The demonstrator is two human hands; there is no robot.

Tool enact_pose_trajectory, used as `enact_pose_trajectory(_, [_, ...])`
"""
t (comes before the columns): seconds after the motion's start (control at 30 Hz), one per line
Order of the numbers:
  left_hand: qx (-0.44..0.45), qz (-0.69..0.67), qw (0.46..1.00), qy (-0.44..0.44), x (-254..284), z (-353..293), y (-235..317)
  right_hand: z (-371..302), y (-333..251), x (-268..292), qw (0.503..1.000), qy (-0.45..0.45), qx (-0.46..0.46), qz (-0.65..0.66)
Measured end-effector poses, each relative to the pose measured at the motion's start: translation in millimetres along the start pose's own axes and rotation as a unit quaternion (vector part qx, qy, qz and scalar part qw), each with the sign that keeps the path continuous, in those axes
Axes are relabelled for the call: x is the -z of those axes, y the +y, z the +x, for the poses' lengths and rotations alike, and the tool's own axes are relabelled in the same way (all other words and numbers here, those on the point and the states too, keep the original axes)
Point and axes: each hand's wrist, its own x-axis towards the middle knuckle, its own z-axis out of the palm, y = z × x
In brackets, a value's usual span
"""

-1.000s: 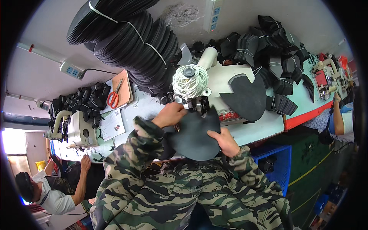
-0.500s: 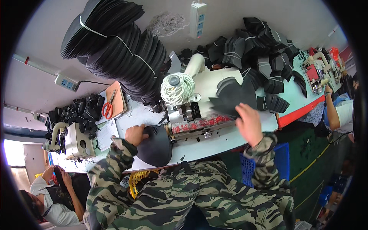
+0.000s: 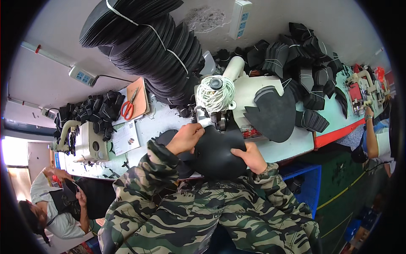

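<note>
Between my hands is a smooth black sheet piece (image 3: 218,154), its far edge up against the metal working end (image 3: 218,120) of a cream machine (image 3: 249,86). My left hand (image 3: 186,138) is closed on the piece's left edge, near that metal part. On the right edge, my right hand (image 3: 251,157) grips with its thumb on top and its fingers hidden underneath. Another black piece (image 3: 166,137) lies on the table, partly covered by my left hand and sleeve. Several flat black pieces (image 3: 275,112) with pointed edges overlap on the machine's right side.
Tall tied stacks of black pieces (image 3: 156,55) stand behind on the left; smaller bundles (image 3: 275,59) line the back right. Orange-handled scissors (image 3: 129,106) lie on a tan pad (image 3: 138,94). A blue crate (image 3: 311,186) sits below the table's right edge. Co-workers are at both sides.
My right hand has left the pieces on the machine and come down to the sheet's right edge. My left hand has moved right, toward the machine. The view has shifted slightly.
</note>
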Motion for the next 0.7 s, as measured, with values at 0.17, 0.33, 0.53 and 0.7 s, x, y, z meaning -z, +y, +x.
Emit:
enact_pose_trajectory(0.17, [-0.106, 0.173, 0.978, 0.045, -4.3, 43.6, -12.0, -8.2, 6.7, -2.5, 0.997, 0.031, 0.016, 0.068])
enact_pose_trajectory(0.33, [-0.017, 0.148, 0.988, -0.043, 5.7, 61.9, -6.5, -39.4, -9.3, -39.8, 0.972, -0.065, -0.199, 0.105])
enact_pose_trajectory(0.53, [-0.021, 0.481, 0.865, 0.145, 59.0, 19.5, -71.0, -77.0, -104.4, 0.3, 0.896, 0.362, 0.22, -0.132])
enact_pose_trajectory(0.7, [0.011, 0.528, 0.841, 0.118, 59.9, 0.5, -119.1, -53.5, -97.5, 33.6, 0.701, 0.271, 0.212, -0.625])
